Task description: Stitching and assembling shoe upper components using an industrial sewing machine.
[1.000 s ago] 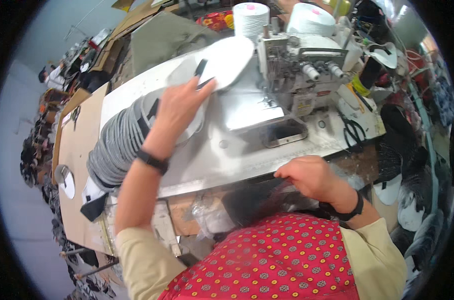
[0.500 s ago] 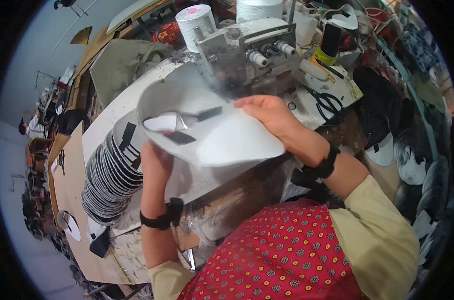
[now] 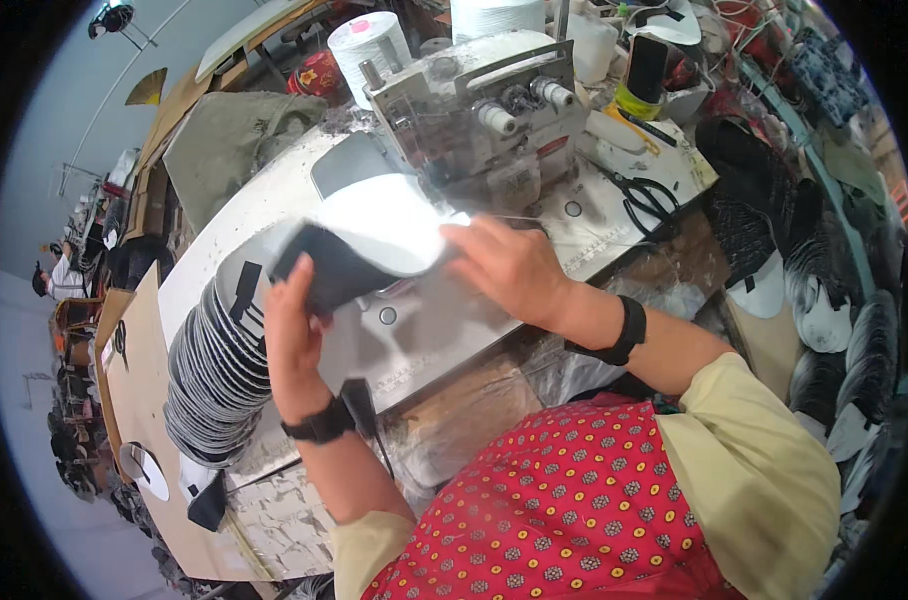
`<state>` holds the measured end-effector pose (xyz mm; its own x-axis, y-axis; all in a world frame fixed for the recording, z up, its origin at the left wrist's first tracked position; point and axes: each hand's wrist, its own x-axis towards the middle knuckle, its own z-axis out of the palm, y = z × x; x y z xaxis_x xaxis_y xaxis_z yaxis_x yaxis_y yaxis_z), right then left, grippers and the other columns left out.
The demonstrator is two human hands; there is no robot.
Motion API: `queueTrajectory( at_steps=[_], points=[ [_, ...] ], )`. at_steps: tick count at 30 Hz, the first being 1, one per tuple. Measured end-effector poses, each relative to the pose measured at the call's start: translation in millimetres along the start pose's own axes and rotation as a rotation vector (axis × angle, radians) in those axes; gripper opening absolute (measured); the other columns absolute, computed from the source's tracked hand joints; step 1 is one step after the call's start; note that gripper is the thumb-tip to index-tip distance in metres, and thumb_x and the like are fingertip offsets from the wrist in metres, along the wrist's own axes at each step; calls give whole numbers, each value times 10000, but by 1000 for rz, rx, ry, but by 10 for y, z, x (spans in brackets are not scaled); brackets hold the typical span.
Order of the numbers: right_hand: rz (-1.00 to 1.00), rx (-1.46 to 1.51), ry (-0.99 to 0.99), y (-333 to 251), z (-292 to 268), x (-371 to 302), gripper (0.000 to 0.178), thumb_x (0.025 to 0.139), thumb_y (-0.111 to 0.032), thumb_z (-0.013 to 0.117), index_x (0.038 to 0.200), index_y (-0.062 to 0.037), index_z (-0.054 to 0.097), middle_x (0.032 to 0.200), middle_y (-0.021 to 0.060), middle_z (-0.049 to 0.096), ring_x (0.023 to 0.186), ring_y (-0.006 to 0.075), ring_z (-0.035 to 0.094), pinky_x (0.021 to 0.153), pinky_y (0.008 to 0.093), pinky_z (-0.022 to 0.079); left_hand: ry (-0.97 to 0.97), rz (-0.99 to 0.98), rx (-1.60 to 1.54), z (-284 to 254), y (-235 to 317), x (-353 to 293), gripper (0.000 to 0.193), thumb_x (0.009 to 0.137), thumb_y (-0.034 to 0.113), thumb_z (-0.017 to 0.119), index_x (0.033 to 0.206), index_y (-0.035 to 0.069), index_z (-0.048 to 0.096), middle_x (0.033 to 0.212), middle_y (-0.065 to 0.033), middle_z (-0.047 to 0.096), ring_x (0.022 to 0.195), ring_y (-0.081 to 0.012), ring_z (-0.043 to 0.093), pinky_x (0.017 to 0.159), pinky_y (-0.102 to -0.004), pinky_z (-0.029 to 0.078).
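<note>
A curled fabric piece (image 3: pixel 374 222), white on one face and dark on the other, hangs above the table in front of the sewing machine (image 3: pixel 474 115). My left hand (image 3: pixel 296 345) grips its dark end, thumb on top. My right hand (image 3: pixel 514 275) pinches the right edge of the white part, close to the machine's sewing area; the fingertips are slightly blurred. A thin thread (image 3: pixel 519 218) runs past my right fingers. Left of my left hand leans a tall stack of grey-white fabric pieces (image 3: pixel 212 375) with dark edges.
Black scissors (image 3: pixel 646 205) lie on the table right of the machine. White thread cones (image 3: pixel 369 55) stand behind it. A phone (image 3: pixel 647 68) rests in a yellow holder. A small dark-and-white piece (image 3: pixel 209 500) lies by the stack. Piles of fabric pieces (image 3: pixel 867 360) sit at far right.
The fabric piece has been turned and folded, so its dark face now shows at my left hand. Its loop opening is no longer visible. My right hand has shifted left and slightly down.
</note>
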<state>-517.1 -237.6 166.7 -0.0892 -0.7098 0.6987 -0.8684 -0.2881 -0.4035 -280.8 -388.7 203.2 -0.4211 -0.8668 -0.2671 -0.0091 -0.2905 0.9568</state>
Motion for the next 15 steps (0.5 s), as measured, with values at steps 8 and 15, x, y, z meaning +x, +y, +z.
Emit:
queueTrajectory(
  at_steps=[8, 15],
  points=[
    [115, 304, 5, 80, -144, 292, 216, 737, -30, 734, 927, -63, 636, 903, 90, 599, 782, 279, 636, 638, 371, 497, -420, 141, 413, 490, -98, -653, 349, 1022, 190, 431, 1205, -76, 564, 1063, -188, 679, 898, -226, 637, 716, -313, 519],
    [561, 905, -266, -176, -527, 303, 109, 846, 25, 683, 934, 6, 621, 758, 65, 643, 503, 49, 522, 488, 223, 406, -364, 190, 228, 622, 55, -500, 271, 881, -75, 479, 1125, -55, 596, 1010, -99, 678, 726, -179, 656, 733, -292, 522]
  ],
)
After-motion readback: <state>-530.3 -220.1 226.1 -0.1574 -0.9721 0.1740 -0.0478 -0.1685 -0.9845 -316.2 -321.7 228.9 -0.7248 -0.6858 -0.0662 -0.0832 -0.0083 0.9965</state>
